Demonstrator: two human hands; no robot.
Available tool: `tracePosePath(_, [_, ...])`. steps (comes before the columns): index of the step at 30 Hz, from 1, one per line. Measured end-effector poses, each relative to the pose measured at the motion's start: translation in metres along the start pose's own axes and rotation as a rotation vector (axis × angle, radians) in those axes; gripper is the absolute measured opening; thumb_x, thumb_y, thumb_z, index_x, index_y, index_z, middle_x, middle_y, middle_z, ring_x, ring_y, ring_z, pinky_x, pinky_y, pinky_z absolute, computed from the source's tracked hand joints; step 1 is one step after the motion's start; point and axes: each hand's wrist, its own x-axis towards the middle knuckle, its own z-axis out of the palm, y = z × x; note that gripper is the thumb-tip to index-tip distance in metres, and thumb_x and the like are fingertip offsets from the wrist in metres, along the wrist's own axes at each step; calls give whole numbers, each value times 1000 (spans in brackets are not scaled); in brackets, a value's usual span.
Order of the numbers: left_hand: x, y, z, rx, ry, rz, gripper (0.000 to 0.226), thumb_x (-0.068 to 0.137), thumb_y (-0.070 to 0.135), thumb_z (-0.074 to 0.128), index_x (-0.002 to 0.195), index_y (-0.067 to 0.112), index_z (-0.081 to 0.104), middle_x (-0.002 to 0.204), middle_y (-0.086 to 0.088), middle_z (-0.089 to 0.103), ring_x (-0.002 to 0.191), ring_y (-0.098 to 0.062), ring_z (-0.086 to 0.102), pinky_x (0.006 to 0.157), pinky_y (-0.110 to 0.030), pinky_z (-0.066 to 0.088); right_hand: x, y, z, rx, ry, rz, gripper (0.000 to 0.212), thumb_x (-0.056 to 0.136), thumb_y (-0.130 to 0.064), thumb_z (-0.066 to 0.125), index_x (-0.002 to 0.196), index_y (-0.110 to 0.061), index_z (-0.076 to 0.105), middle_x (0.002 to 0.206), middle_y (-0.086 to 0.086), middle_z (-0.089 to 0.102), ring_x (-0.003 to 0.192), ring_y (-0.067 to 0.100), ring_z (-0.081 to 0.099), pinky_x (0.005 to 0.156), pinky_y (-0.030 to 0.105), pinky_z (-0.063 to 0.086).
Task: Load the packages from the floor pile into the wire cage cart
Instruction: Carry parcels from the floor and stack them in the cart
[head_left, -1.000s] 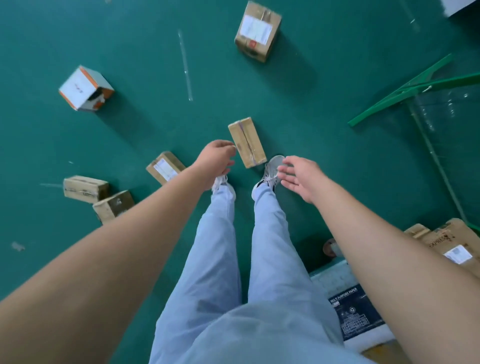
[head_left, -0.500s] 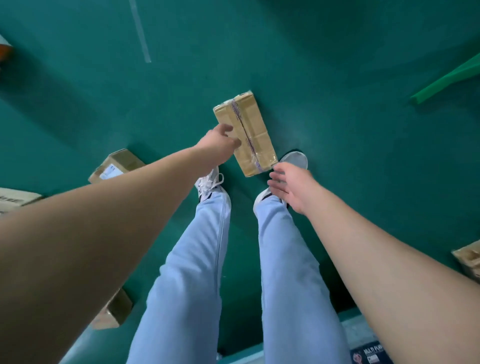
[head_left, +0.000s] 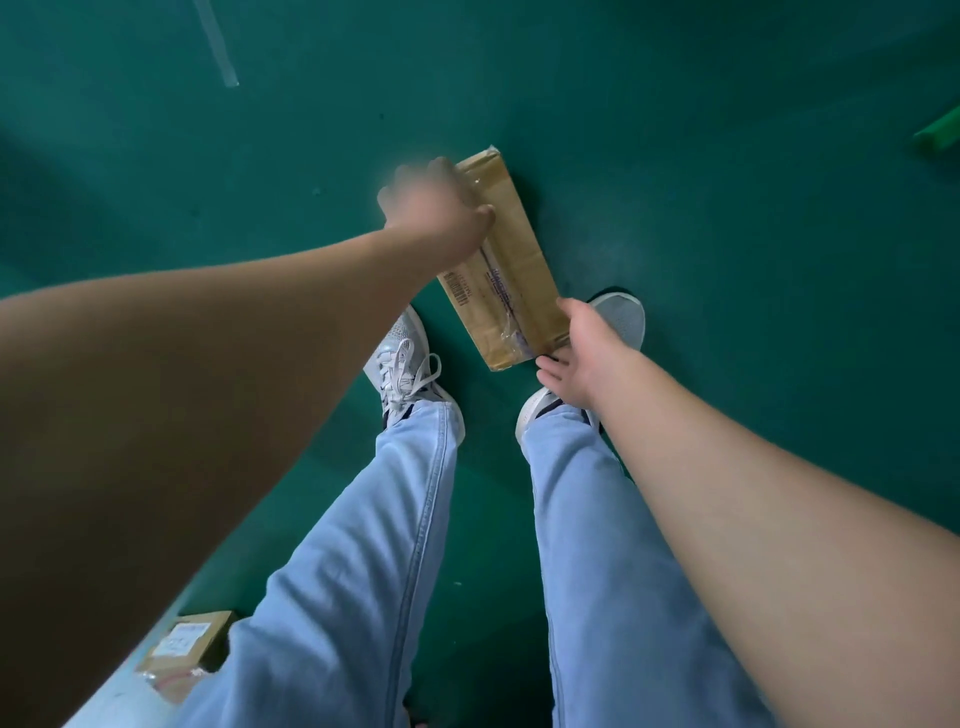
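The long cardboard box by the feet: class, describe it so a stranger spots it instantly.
On the green floor, just ahead of the two white shoes, lies the long cardboard box, between left hand and right hand. Unlike the labelled box at bottom left, it is narrow with tape lengthwise.

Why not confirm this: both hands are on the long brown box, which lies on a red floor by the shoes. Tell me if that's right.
Not quite. The head view shows a green floor, not red. The rest holds: the left hand and the right hand are on the long brown box, by the shoes.
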Motion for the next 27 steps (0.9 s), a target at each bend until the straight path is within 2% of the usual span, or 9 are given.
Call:
tracePosePath(5, [-56, 10, -33, -35, -8, -6, 64, 92, 58, 59, 144, 26, 39, 140, -6, 39, 133, -31, 35, 109, -46, 39, -63, 21, -20, 73, 2, -33, 62, 92, -54, 66, 140, -19, 49, 138, 4, 56, 114, 24, 59, 99, 36, 49])
tracePosePath(9, [-125, 31, -72, -81, -40, -10, 78, 85, 69, 64, 142, 23, 36, 134, -5, 44, 121, -29, 50, 103, -47, 48, -135, 36, -53, 124, 61, -110, 59, 89, -57, 66, 136, -25, 53, 130, 0, 59, 116, 21, 60, 96, 35, 52])
tracePosePath(12, [-194, 61, -108, -123, -112, 19, 86, 86, 72, 63, 145, 19, 32, 136, -5, 47, 110, -24, 55, 95, -40, 49, -199, 42, -88, 191, 127, -204, 46, 90, -57, 65, 120, -23, 55, 115, 0, 62, 98, 19, 62, 82, 34, 54])
tracePosePath(16, [-295, 101, -150, -191, -159, 58, 86, 83, 75, 64, 138, 17, 32, 134, -7, 52, 111, -26, 56, 91, -41, 45, -289, 58, -135, 254, 280, -343, 49, 91, -57, 64, 117, -17, 54, 128, 9, 61, 109, 29, 60, 102, 47, 50])
tracePosePath(18, [-346, 120, -170, -199, -171, 106, 79, 84, 74, 64, 131, 18, 32, 129, -5, 54, 107, -25, 56, 86, -38, 42, -339, 72, -155, 341, 303, -407, 51, 92, -56, 64, 118, -13, 54, 121, 8, 61, 97, 27, 59, 87, 41, 51])
tracePosePath(20, [-390, 134, -187, -192, -188, 156, 74, 85, 73, 63, 126, 18, 33, 124, -4, 55, 101, -22, 56, 84, -37, 40, -384, 89, -171, 414, 317, -437, 54, 94, -55, 63, 121, -9, 54, 108, 6, 56, 77, 20, 51, 66, 34, 41])
tracePosePath(21, [-410, 139, -195, -189, -195, 177, 73, 86, 72, 63, 125, 18, 34, 122, -4, 55, 98, -21, 56, 83, -36, 39, -405, 99, -178, 448, 330, -452, 53, 95, -54, 62, 121, -8, 54, 105, 6, 54, 72, 17, 47, 61, 33, 36])
tracePosePath(23, [-450, 145, -210, -183, -210, 213, 73, 86, 72, 62, 127, 17, 35, 119, -2, 55, 95, -19, 55, 82, -35, 39, -444, 121, -190, 537, 340, -484, 53, 96, -52, 61, 122, -7, 52, 106, 6, 55, 73, 13, 46, 62, 33, 34])
tracePosePath(27, [-515, 141, -235, -161, -270, 297, 74, 87, 73, 60, 130, 17, 36, 123, -1, 52, 108, -21, 51, 88, -35, 37, -508, 175, -199, 692, 360, -524, 48, 99, -50, 59, 122, -9, 47, 98, -2, 52, 80, 8, 48, 62, 30, 33])
